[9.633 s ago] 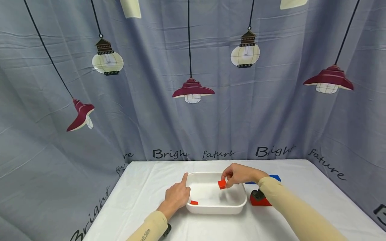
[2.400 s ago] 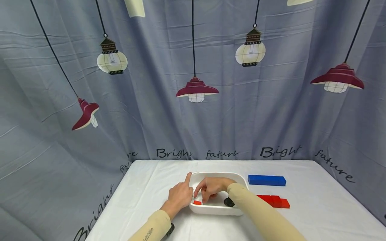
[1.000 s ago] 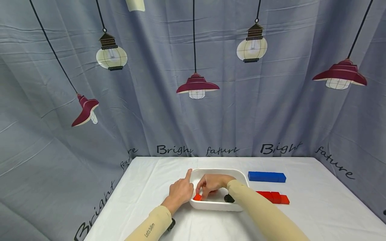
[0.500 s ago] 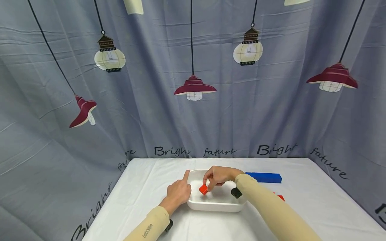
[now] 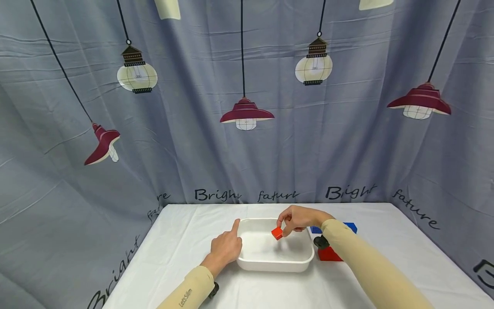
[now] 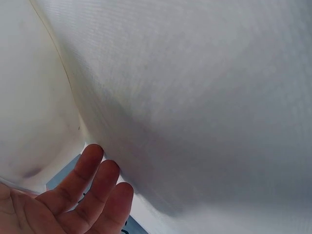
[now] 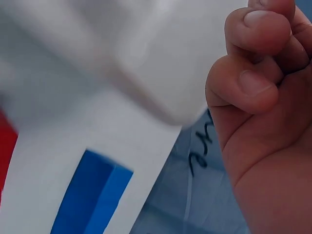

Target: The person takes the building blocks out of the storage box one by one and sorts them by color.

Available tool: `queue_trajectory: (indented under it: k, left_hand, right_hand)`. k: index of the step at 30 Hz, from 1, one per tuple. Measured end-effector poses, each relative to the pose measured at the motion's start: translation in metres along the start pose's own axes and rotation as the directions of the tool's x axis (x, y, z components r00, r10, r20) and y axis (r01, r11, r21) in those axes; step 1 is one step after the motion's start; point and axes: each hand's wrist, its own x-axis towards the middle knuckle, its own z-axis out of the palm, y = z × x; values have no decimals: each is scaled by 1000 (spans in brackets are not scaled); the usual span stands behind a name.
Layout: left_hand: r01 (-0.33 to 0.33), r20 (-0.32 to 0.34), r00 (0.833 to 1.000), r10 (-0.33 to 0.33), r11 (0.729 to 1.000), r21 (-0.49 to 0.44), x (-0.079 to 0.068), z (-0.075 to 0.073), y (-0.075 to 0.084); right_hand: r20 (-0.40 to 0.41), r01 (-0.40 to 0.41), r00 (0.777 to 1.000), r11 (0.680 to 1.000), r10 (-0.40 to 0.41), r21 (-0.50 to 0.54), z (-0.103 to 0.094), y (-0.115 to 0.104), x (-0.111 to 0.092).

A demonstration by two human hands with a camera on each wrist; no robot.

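Note:
In the head view, my right hand (image 5: 299, 218) pinches a small red block (image 5: 277, 233) between thumb and fingertips, above the white tray (image 5: 274, 266). No other block shows inside the tray. At its left side my left hand (image 5: 227, 246) touches the rim, index finger pointing forward. The left wrist view shows several fingers of the left hand (image 6: 90, 195) loosely extended beside the tray wall. In the right wrist view the last fingers of the right hand (image 7: 263, 97) are curled, and the red block is out of sight.
Right of the tray lie red blocks (image 5: 329, 254), partly hidden by the right forearm. Behind them is a blue bar (image 5: 350, 226), also partly covered by the sleeve. A white cloth covers the table (image 5: 185, 240), and a grey printed curtain (image 5: 193, 150) hangs around it.
My right hand has picked the red block up from the tray's near left corner and carried it up and to the right. My left hand has stayed at the tray's left rim.

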Motion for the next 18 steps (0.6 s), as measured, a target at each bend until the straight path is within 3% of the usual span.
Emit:
queue_trajectory:
  k: [18]
  left_hand:
    - [11, 13, 1000, -11, 1000, -16, -1, -3, 1]
  right_hand:
    - [-156, -69, 985, 997, 73, 28, -35, 33, -59]
